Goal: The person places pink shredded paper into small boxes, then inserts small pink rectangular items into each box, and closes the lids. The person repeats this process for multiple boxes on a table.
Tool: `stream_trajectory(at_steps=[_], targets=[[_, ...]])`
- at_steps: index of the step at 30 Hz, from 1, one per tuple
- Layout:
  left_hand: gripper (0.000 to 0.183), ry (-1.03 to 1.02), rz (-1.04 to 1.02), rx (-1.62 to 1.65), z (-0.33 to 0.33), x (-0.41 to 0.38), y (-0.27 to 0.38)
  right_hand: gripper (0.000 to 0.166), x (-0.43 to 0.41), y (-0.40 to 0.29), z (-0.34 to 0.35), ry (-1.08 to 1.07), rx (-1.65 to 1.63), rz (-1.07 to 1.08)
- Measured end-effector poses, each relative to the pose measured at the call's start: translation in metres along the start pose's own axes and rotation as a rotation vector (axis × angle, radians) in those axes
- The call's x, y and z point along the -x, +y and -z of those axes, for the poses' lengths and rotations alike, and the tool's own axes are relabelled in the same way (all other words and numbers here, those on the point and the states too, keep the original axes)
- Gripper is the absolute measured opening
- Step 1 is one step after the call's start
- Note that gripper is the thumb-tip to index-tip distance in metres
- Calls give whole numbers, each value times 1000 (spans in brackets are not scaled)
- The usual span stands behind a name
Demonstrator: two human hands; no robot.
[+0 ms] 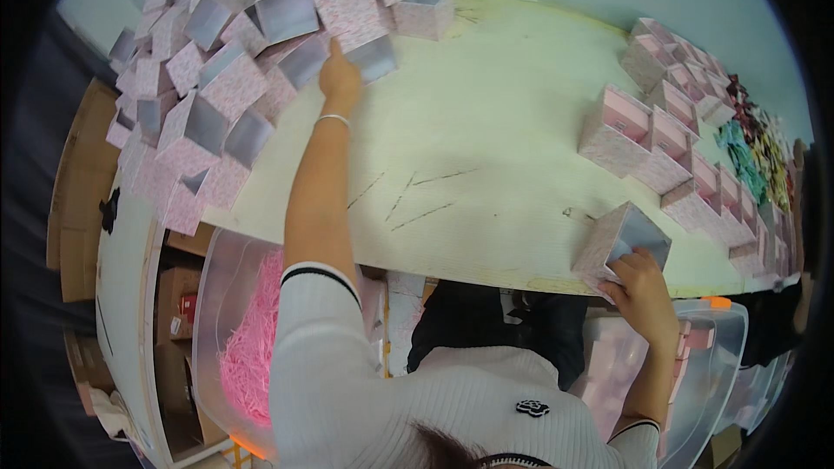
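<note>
My left hand (341,81) reaches to the edge of a heap of pink patterned cardboard boxes with grey insides. Its index finger lies against a box (373,60) at the heap's right edge; whether it grips it cannot be told. Near the table's front edge on the right, my right hand (642,286) holds the wall of an empty pink patterned box (603,244), fingers inside its opening and thumb outside. Beyond that hand, rows of similar boxes (616,127) with lighter pink pieces inside stand along the table's right side.
Below the table's front edge, a clear plastic tub (212,326) holds pink paper shreds (251,345); another clear tub (730,352) on the right holds pink pieces. Coloured material (743,153) lies at the far right beside a partly seen person. Brown cartons (88,195) stand at left.
</note>
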State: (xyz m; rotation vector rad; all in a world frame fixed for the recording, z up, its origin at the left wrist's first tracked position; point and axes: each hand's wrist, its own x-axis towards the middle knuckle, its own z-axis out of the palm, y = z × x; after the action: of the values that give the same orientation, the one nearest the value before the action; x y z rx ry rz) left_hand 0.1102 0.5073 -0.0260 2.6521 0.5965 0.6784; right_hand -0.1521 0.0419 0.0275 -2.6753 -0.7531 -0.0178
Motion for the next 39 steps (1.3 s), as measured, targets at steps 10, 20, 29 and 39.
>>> stream_trajectory(at_steps=[10, 20, 29, 39], targets=[[31, -852, -491, 449, 64, 188, 119, 27, -1, -2, -1, 1, -19, 157], [46, -778, -524, 695, 76, 224, 158, 20, 11, -12, -22, 298, 114, -118], [74, 86, -617, 38, 81, 116, 41, 18, 23, 8, -20, 343, 79, -187], [74, -87, -864, 30, 45, 109, 115, 19, 39, 26, 5, 230, -7, -192]])
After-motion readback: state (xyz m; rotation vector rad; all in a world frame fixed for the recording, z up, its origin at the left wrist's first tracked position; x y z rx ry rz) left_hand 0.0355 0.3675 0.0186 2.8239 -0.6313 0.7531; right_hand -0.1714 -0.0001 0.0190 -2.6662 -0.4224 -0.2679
